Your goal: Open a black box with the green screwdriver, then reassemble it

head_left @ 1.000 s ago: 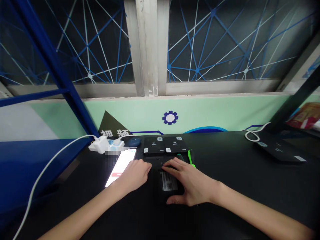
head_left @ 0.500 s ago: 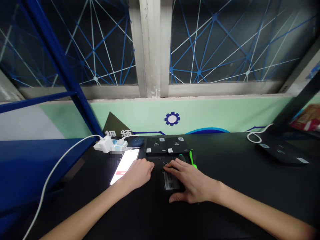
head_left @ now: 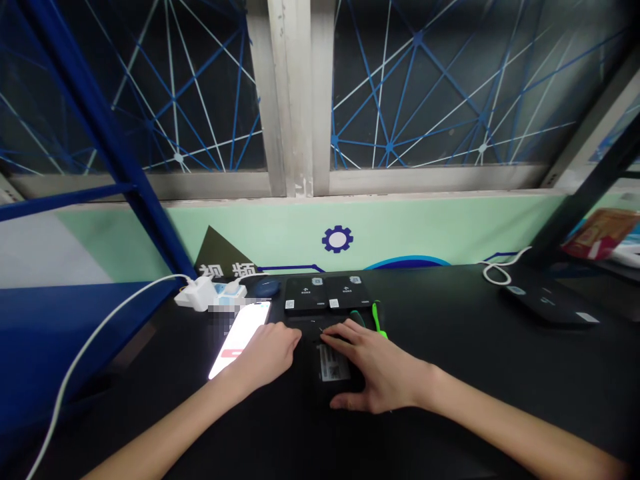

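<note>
Two flat boxes (head_left: 326,298) and a bright phone (head_left: 243,330) lie near. I can't tell if the curled left hand (head_left: 271,350) grips anything; the right hand (head_left: 373,367) spreads over a black box (head_left: 334,365). The wall (head_left: 280,233) says "视频".

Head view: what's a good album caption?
Right hand on black, white-labelled box; left hand near glowing rectangular phone.

So on the flat black desktop (head_left: 465,387) there's a black rectangular labelled box (head_left: 333,363) with the right hand (head_left: 373,363) over its right side. Left hand (head_left: 270,352) is left of it, then a lit white-screened rectangular phone (head_left: 239,337). Two flat black boxes (head_left: 304,295) lie side by side behind.
</note>
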Demonstrator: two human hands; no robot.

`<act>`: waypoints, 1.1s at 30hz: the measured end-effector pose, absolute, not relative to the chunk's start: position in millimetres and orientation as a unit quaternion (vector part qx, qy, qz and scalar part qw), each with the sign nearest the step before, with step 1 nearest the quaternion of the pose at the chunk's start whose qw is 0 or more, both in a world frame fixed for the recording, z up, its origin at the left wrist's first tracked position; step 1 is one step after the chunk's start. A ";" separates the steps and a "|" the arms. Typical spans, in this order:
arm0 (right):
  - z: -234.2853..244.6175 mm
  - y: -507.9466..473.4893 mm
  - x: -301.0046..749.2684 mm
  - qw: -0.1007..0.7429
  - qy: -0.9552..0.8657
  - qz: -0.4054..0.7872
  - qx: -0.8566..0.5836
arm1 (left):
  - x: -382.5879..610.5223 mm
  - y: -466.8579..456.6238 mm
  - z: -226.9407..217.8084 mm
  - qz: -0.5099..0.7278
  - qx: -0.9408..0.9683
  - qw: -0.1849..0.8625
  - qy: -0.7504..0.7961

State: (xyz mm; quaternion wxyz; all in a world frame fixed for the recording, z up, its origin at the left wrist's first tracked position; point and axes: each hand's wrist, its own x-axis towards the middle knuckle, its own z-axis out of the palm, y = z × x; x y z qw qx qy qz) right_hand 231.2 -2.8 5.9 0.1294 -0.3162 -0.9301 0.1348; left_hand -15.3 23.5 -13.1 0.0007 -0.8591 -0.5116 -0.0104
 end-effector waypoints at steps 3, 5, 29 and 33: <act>13.4 -1.5 239.3 0.127 -0.932 0.148 -0.307 | -14.3 23.0 -10.5 -0.011 -0.857 -0.005 -0.516; 18.4 1.8 245.2 0.125 -0.934 0.143 -0.304 | -14.0 22.6 -8.9 -0.012 -0.856 -0.010 -0.517; 2.9 9.7 255.5 0.197 -0.923 0.151 -0.294 | -14.5 26.6 -12.9 -0.003 -0.860 -0.009 -0.511; 7.6 13.5 259.9 0.278 -0.898 0.130 -0.314 | -16.9 28.0 -14.9 -0.004 -0.862 -0.008 -0.507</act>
